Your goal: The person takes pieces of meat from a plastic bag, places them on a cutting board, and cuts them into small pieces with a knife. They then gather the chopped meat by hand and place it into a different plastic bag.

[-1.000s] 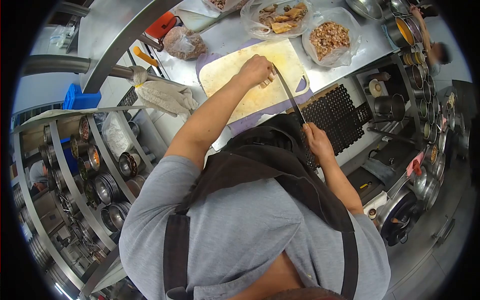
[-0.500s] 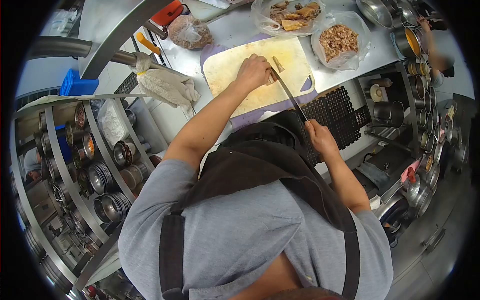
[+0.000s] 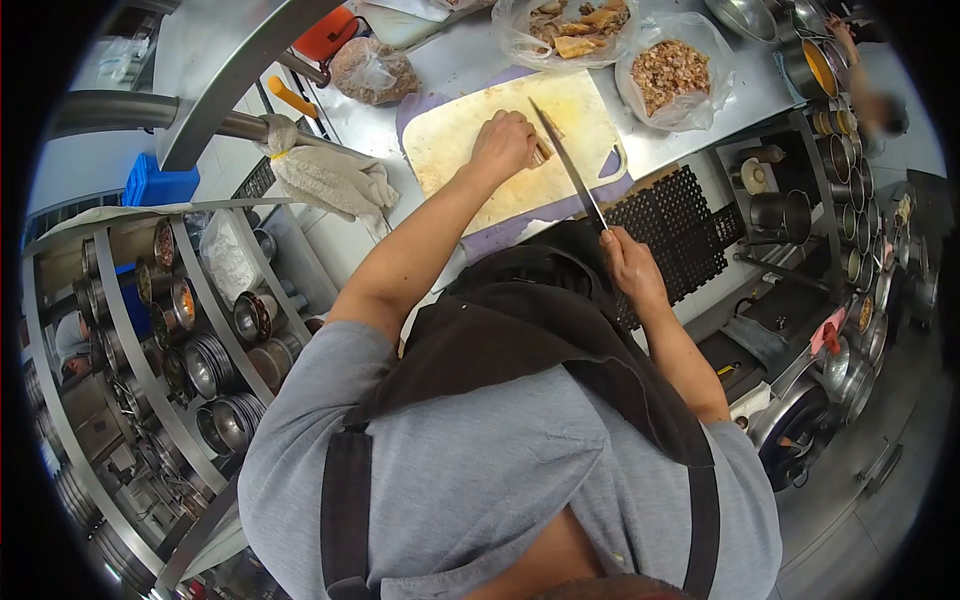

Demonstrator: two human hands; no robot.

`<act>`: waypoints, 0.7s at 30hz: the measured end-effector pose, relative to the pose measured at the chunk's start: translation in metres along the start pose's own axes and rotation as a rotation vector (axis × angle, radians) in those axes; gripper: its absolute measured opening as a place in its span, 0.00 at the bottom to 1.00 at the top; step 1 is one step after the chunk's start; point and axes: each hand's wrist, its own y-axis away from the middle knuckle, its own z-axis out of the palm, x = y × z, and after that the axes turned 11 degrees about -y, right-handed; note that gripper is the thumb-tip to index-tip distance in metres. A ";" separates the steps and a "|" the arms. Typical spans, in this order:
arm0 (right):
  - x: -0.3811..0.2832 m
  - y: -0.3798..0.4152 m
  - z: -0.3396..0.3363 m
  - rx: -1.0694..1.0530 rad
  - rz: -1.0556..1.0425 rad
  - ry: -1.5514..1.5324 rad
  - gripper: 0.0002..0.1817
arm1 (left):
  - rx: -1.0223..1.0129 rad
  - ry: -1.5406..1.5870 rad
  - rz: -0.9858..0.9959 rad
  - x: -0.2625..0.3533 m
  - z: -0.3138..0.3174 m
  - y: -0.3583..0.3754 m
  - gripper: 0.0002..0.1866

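My left hand [image 3: 503, 146] is curled on the cutting board [image 3: 455, 135], its fingertips pressing a brown, layered strip of food [image 3: 543, 152]. Beside those fingertips, the blade of a long knife [image 3: 570, 165] slants over the board, its tip pointing away from me. My right hand [image 3: 635, 265] is wrapped around the knife handle, just off the board's near edge. Under the pale, yellow-stained board lies a purple cloth [image 3: 485, 238].
Behind the board are a plastic bag of brown and yellowish chunks [image 3: 575, 47], a bag of diced pieces [image 3: 672, 78] and a tied bag [image 3: 375, 68]. A towel [image 3: 325, 180] hangs at left near shelves of metal bowls [image 3: 235, 420]. Another person's arm [image 3: 850, 60] shows at far right.
The knife has shifted up and left, its blade reaching farther across the board beside my left fingers. My left hand stays on the strip with little movement.
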 end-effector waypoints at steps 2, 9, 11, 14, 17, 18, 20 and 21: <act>0.003 0.000 -0.001 0.036 0.048 -0.026 0.20 | -0.037 0.019 -0.048 0.002 -0.006 -0.009 0.09; 0.001 0.005 -0.005 0.067 0.293 -0.086 0.20 | -0.345 0.033 0.308 0.000 -0.017 -0.042 0.23; 0.015 0.009 -0.002 0.086 0.218 -0.047 0.20 | -0.479 -0.062 0.370 -0.005 -0.024 -0.039 0.27; 0.021 0.015 0.003 0.098 0.148 -0.034 0.19 | -0.356 -0.127 0.423 -0.011 -0.034 -0.015 0.27; 0.018 0.013 0.007 0.088 0.150 -0.063 0.19 | -0.229 -0.137 0.365 -0.014 -0.018 -0.004 0.28; 0.017 0.012 0.007 0.088 0.152 -0.065 0.19 | -0.230 -0.138 0.363 -0.011 -0.017 -0.002 0.28; 0.017 0.007 0.009 0.099 0.137 -0.052 0.19 | -0.190 -0.019 0.200 -0.001 -0.014 0.004 0.28; 0.017 0.004 0.010 0.111 0.120 -0.037 0.18 | -0.189 -0.018 0.197 0.005 -0.013 0.008 0.28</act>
